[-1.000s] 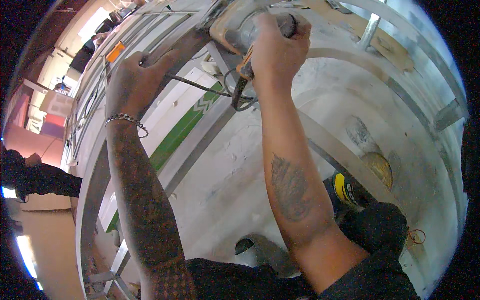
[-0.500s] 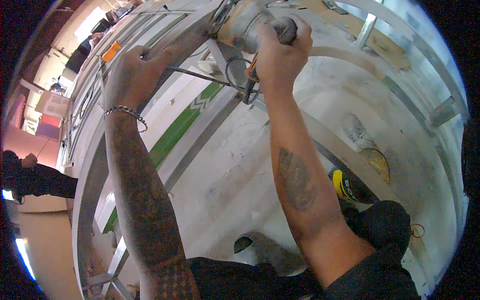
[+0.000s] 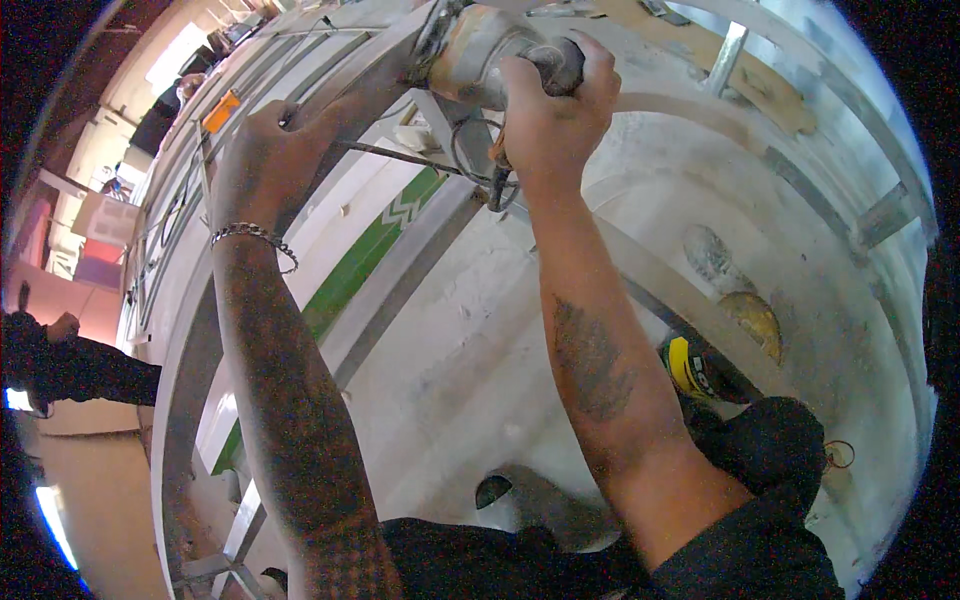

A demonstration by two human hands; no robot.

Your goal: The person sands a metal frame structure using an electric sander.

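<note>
My right hand (image 3: pixel 560 120) is wrapped round the end of a dusty, grey, cylindrical power tool (image 3: pixel 470 55) at the top centre. The tool resembles a grinder, though its working end is not clear to me. A cord (image 3: pixel 497 185) hangs in a loop below that hand. To the left, my left hand (image 3: pixel 265 160) closes over a grey metal bar (image 3: pixel 375 95) of a welded frame; its fingertips are hidden behind the bar. A chain bracelet (image 3: pixel 250 232) circles my left wrist. The tool lies against the upper part of the same bar.
Curved metal frame tubes (image 3: pixel 185 440) surround me on both sides. A green-and-white strip (image 3: pixel 370 255) lies under the frame. A yellow-and-black object (image 3: pixel 690 368) is beside my right forearm. An orange object (image 3: pixel 221 110) sits at the upper left. Another person's dark-clothed leg (image 3: pixel 100 370) shows at far left.
My right hand and the tool have shifted slightly left. My left hand keeps its hold on the bar. The whole view has moved a little.
</note>
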